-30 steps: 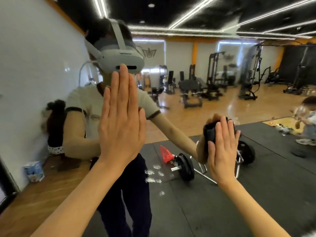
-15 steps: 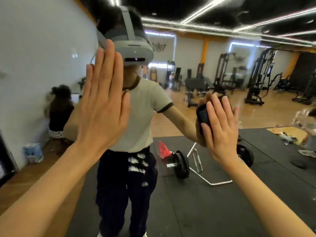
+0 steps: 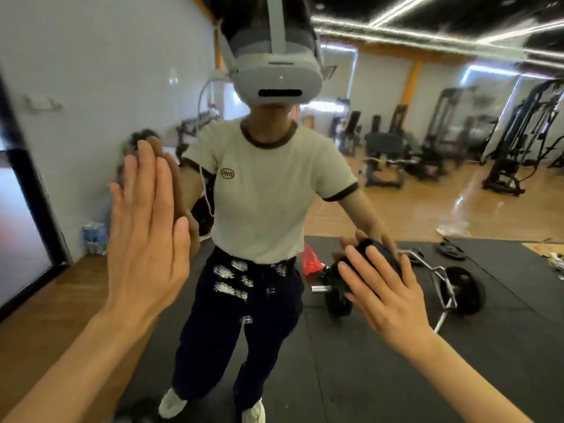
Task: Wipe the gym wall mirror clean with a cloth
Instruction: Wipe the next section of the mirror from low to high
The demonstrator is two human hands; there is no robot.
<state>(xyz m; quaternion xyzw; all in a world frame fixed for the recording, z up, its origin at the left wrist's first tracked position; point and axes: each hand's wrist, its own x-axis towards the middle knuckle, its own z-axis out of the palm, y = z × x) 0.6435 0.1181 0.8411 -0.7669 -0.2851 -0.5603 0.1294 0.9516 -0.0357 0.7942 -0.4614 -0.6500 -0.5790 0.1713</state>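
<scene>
- Glass of the mirror [image 3: 396, 87] fills the view; reflects the person w/ grey headset [image 3: 276, 74], white tee, dark trousers.
- White smears [image 3: 232, 280] on the glass at 6 o'clock of centre, over the reflected waist; more specks lower.
- Reflected surroundings: barbell [image 3: 451, 291] w/ black plates on black floor mat [image 3: 366, 377] at 4 o'clock; red bag [image 3: 311, 261] just beside it; gym machines [image 3: 503, 148] at 2 o'clock; white wall at 10 o'clock; blue pack [image 3: 93, 236] on wood floor at 9 o'clock.
- Nothing sits between hands and glass except the cloth.
- Writing: small oval logo [image 3: 227, 174] on the tee chest, letters too blurred to read.
- Left hand [image 3: 146, 239]: at 9 o'clock, upright, fingers straight and together, palm flat on the glass, meets its own reflection, holds nothing.
- Right hand [image 3: 384, 288]: at 4 o'clock, fingers spread, tilted toward 11 o'clock, palm pressing the dark cloth [image 3: 378, 251] against the glass; cloth bunched, peeks out past the fingertips.
- Both forearms bare, rising from the bottom corners.
</scene>
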